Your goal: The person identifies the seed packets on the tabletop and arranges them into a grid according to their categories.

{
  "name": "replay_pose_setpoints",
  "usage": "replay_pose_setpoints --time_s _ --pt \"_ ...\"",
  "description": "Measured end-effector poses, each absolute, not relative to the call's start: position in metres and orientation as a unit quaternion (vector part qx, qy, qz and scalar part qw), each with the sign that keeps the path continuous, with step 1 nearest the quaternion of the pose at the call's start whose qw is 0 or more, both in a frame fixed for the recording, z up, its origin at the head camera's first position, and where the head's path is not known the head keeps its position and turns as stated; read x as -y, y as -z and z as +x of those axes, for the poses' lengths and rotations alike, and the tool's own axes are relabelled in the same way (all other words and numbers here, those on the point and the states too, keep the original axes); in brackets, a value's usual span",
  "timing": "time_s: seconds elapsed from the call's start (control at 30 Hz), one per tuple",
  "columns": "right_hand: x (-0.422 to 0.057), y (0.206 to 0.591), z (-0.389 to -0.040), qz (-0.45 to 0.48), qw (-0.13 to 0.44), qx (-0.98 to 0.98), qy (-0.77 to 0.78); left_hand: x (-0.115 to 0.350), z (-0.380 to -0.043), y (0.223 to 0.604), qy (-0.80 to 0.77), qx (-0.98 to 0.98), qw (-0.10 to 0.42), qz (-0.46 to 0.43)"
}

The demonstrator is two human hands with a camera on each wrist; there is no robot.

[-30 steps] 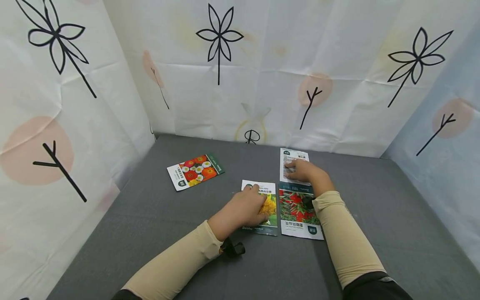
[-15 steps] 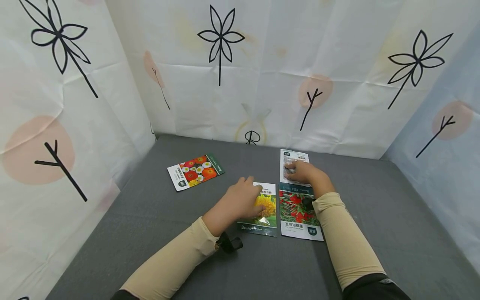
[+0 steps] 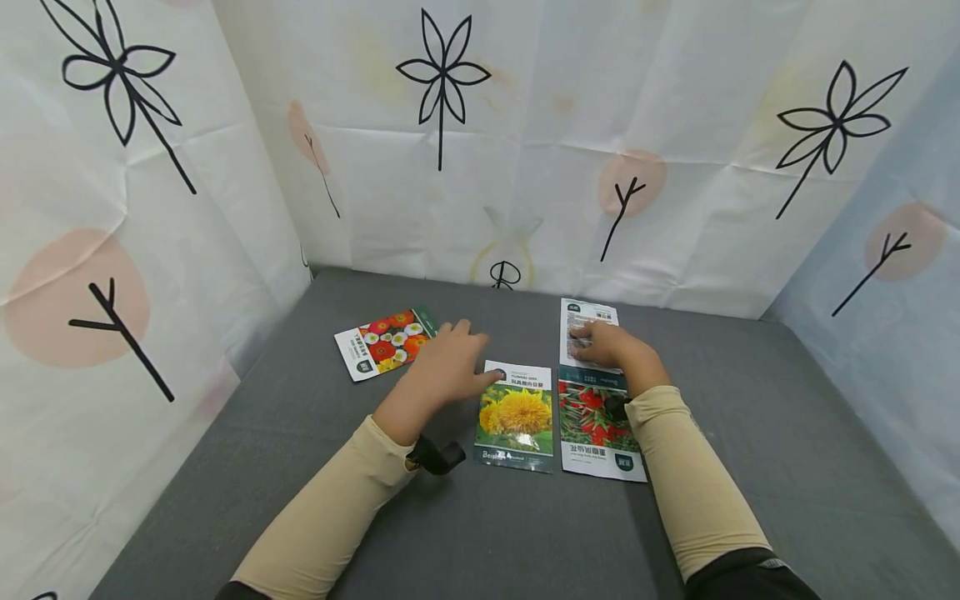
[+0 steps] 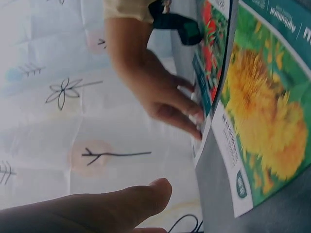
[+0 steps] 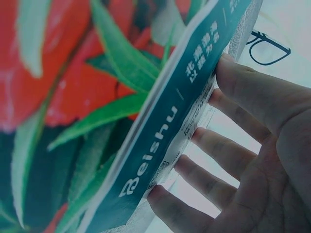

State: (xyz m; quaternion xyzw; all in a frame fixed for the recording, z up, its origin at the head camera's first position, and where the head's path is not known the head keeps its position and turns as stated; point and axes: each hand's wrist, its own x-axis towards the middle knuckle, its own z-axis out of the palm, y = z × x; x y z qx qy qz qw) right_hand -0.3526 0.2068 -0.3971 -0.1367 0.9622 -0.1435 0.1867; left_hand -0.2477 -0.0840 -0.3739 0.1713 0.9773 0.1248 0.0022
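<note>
My left hand [image 3: 435, 371] hovers with relaxed, spread fingers between two seed packets. Its fingers cover one end of a packet with red, orange and white flowers [image 3: 382, 346]; contact cannot be told. The thumb is near the top edge of a yellow-flower seed packet [image 3: 517, 417], lying flat on the grey table. My right hand [image 3: 611, 346] rests its fingertips on a white, text-covered packet face [image 3: 573, 312]. In the right wrist view, its extended fingers [image 5: 209, 189] touch down beyond the green edge of the red-flower seed packet [image 5: 160, 126]. That packet lies below the right hand, partly under the wrist.
A grey cloth-covered table [image 3: 517, 533] holds the packets. White sheets [image 3: 525, 100] with drawn flowers stand behind and on both sides. A black strap [image 3: 435, 457] hangs at the left wrist.
My left hand has lifted off the yellow-flower packet and moved left and away from me, toward the multicoloured-flower packet. The yellow-flower packet is now uncovered. My right hand stays in place.
</note>
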Motion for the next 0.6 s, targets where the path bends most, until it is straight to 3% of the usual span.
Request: replay_pose_setpoints --time_s 0.2,0.6 --pt "-0.206 0.397 -0.352 -0.137 0.185 -0.963 0.143 0.106 -0.255 0.367 -0.14 -0.98 -0.005 0.143" --pt "-0.207 0.397 -0.351 -0.127 0.189 -0.963 0.145 0.145 -0.269 0.374 -0.171 -0.98 0.031 0.098"
